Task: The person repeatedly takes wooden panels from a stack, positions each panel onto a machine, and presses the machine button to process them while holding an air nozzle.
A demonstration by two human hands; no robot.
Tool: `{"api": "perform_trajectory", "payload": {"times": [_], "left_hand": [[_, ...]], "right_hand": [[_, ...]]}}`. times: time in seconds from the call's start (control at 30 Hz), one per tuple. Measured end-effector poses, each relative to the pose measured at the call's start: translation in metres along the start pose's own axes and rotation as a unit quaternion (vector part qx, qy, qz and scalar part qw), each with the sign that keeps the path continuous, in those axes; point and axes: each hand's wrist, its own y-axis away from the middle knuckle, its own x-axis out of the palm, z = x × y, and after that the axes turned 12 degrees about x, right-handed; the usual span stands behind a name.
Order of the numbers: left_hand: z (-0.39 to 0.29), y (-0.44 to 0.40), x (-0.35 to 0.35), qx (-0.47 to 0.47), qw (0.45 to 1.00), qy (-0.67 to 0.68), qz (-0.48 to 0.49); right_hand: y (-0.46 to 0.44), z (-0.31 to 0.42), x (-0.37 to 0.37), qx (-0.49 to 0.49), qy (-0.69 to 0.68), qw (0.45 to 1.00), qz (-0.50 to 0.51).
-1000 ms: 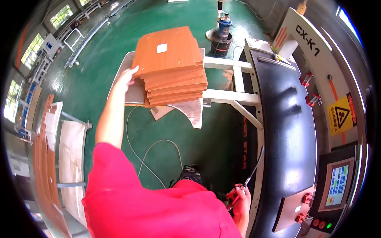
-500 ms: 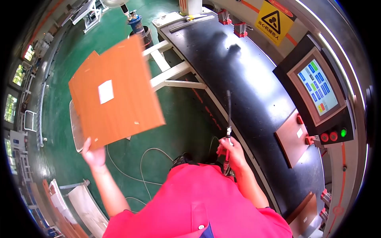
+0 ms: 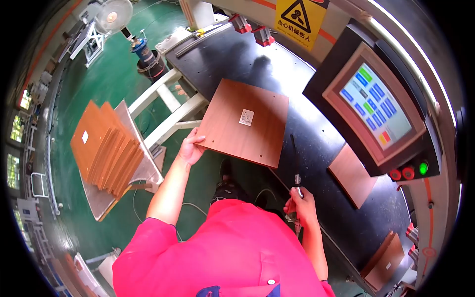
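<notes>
My left hand (image 3: 191,148) grips the near left corner of a square wood-grain panel (image 3: 232,133) with a white label and small holes near its edge. The panel is held over the left edge of the black workbench (image 3: 316,123); whether it touches the surface I cannot tell. In my right hand (image 3: 303,204) is an air blow gun (image 3: 297,181), its long thin black nozzle pointing away from me over the bench edge. A second wood panel (image 3: 352,174) lies flat on the bench, below the control screen.
A stack of brown panels (image 3: 106,153) leans on a stand (image 3: 151,173) at left. The control panel (image 3: 378,106) juts over the bench at right. More panels (image 3: 386,262) sit at lower right. Red clamps (image 3: 262,35) line the back; a hose (image 3: 195,208) crosses the floor.
My left hand has carried a panel from the left across to the bench edge, turning it. My right hand still holds the blow gun. The view has shifted, showing the stack at left.
</notes>
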Motion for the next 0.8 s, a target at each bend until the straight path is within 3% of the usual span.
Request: {"api": "perform_trajectory", "payload": {"times": [0.13,0.47,0.6,0.63,0.67,0.7,0.73,0.77,0.8], "left_hand": [[0.006,-0.089,-0.040,-0.041,0.998,-0.002,0.038],[-0.047,-0.269,-0.079,-0.128,0.991,0.021,0.043],[-0.074,-0.338,-0.083,-0.128,0.983,-0.125,0.047],[-0.084,-0.349,-0.072,-0.114,0.966,-0.228,0.038],[-0.088,-0.366,-0.077,-0.067,0.901,-0.422,0.079],[-0.100,-0.378,-0.072,-0.016,0.794,-0.596,0.115],[-0.108,-0.385,-0.067,0.036,0.651,-0.744,0.147],[-0.108,-0.377,-0.063,0.186,0.539,-0.817,0.082],[-0.107,-0.375,-0.048,0.202,0.528,-0.821,0.078]], "right_hand": [[-0.019,0.040,0.022,0.033,0.028,0.999,-0.017],[-0.103,0.159,0.129,0.055,-0.080,0.995,-0.010],[-0.119,0.176,0.149,0.050,-0.099,0.994,-0.004],[-0.121,0.179,0.153,0.052,-0.102,0.993,-0.002],[-0.124,0.182,0.156,0.052,-0.104,0.993,-0.001],[-0.125,0.184,0.159,0.050,-0.105,0.993,0.000],[-0.127,0.186,0.162,0.048,-0.107,0.993,0.001],[-0.129,0.188,0.164,0.046,-0.109,0.993,0.003],[-0.131,0.190,0.167,0.049,-0.110,0.993,-0.002]]}}
